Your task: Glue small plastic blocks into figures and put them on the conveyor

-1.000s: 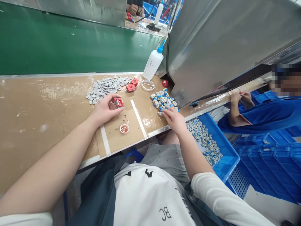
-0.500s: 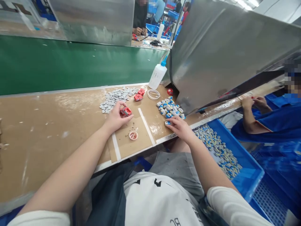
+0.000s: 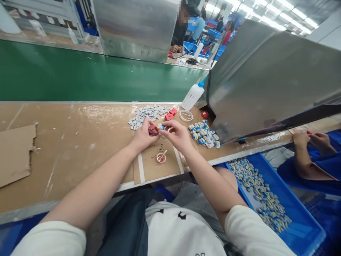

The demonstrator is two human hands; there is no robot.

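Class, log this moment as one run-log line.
left hand: holds red part | right hand: holds small white-blue part | parts: touching

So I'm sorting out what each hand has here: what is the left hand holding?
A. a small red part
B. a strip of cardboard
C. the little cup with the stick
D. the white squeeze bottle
A: the left hand grips a small red part above the bench, next to the right hand; the bottle and the cup stand untouched.
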